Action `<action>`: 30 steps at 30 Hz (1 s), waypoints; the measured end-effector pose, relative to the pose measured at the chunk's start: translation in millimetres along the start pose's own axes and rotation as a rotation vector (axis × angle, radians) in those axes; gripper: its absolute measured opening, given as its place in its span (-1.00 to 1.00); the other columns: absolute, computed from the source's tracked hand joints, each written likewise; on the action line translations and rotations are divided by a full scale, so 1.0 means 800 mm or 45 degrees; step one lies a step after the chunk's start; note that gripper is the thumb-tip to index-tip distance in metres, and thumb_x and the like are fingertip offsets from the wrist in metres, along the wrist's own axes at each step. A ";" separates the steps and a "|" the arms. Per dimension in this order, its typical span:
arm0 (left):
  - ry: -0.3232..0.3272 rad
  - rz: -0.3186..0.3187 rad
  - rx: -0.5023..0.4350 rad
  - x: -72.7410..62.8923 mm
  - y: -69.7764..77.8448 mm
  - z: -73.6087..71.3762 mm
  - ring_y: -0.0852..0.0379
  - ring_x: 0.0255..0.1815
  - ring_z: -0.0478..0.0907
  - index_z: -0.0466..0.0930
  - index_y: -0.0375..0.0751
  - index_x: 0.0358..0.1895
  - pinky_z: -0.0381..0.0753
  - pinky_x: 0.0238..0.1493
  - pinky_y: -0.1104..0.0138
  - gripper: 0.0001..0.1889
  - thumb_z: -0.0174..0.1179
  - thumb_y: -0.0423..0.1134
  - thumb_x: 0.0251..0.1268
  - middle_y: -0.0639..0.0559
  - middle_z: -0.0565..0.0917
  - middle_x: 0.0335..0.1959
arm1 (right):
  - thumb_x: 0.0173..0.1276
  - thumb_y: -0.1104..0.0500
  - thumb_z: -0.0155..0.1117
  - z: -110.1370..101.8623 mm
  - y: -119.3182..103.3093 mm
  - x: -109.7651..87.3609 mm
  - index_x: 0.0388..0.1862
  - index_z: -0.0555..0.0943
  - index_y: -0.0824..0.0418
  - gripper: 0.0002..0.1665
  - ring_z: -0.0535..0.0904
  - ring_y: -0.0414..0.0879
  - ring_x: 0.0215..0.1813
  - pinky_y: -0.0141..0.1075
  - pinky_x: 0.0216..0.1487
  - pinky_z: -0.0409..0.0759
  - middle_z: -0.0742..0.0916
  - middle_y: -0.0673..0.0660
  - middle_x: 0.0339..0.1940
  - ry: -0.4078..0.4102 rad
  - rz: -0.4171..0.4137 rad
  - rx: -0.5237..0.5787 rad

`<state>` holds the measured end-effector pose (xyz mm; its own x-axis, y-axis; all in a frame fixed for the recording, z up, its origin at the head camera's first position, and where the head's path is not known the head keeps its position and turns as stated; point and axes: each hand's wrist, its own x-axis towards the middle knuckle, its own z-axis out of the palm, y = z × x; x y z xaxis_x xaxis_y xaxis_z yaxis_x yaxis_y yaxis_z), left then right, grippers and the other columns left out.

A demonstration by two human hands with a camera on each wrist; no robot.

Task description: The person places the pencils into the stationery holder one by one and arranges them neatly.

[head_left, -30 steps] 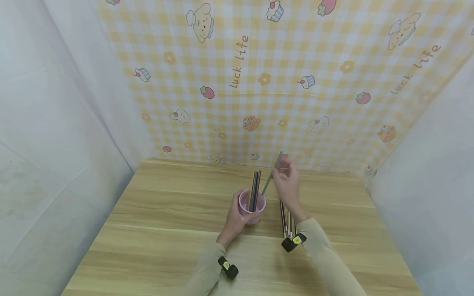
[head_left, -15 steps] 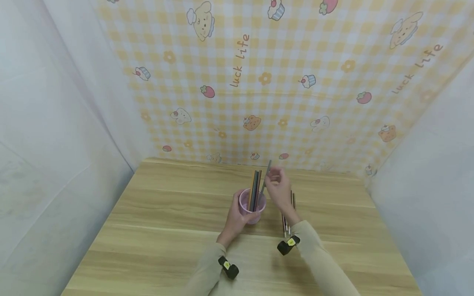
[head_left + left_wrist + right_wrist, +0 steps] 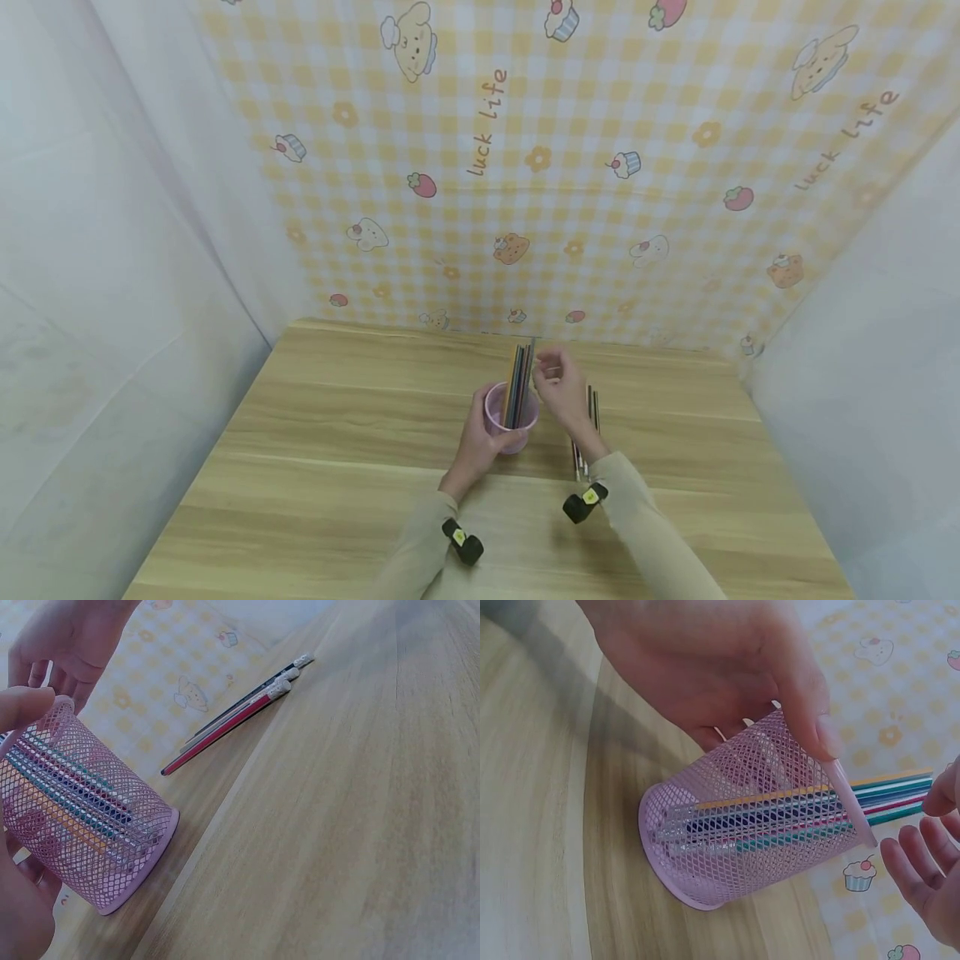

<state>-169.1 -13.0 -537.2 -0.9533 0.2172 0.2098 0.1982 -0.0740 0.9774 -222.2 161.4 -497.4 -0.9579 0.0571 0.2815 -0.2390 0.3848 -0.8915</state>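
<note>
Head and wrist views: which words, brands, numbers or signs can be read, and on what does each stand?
"luck life": on the yellow checked cloth, near its middle.
"luck life": same cloth, further right.
Too small to read: marks on the yellow wrist labels, and any print on the pencils.

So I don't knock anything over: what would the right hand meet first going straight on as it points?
Most likely the pencils in the pink mesh cup, just ahead of the right hand; depth is hard to judge, and it may be touching one.
</note>
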 end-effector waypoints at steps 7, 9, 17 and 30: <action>0.011 0.010 -0.003 0.000 0.003 0.001 -0.42 0.45 0.30 0.08 -0.48 0.49 0.20 0.54 -0.23 -0.05 0.46 -0.47 0.03 -0.45 0.33 0.44 | 0.39 0.33 0.21 -0.010 0.006 -0.001 0.11 0.55 0.37 -0.68 0.67 0.03 -0.15 -0.42 -0.26 0.73 0.70 0.28 -0.09 -0.006 0.058 -0.021; 0.015 0.016 0.001 0.000 0.003 0.002 -0.43 0.44 0.31 0.09 -0.49 0.48 0.21 0.53 -0.24 -0.05 0.47 -0.47 0.02 -0.46 0.33 0.44 | 0.40 0.32 0.20 -0.015 0.008 -0.001 0.10 0.55 0.36 -0.69 0.66 -0.03 -0.18 -0.43 -0.28 0.73 0.70 0.28 -0.08 0.012 0.093 -0.038; 0.007 0.011 0.018 0.000 0.000 0.001 -0.41 0.43 0.33 0.09 -0.48 0.49 0.23 0.52 -0.23 -0.05 0.46 -0.46 0.04 -0.44 0.34 0.45 | 0.40 0.30 0.16 -0.041 0.028 -0.001 0.11 0.57 0.30 -0.68 0.67 0.06 -0.11 -0.41 -0.25 0.72 0.69 0.29 -0.02 0.066 0.220 -0.145; 0.061 0.014 0.025 0.009 -0.052 0.005 -0.27 0.43 0.37 0.12 -0.26 0.51 0.28 0.53 -0.16 -0.02 0.49 -0.42 -0.01 -0.26 0.38 0.45 | 0.35 0.31 0.12 -0.082 0.075 -0.009 0.17 0.50 0.41 -0.58 0.61 0.24 0.07 -0.14 -0.02 0.69 0.65 0.40 0.04 0.024 0.402 -0.311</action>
<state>-183.2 -4.1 -575.8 -0.9607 0.1694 0.2198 0.2131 -0.0567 0.9754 -219.4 244.7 -529.4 -0.9746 0.2235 0.0153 0.1139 0.5532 -0.8252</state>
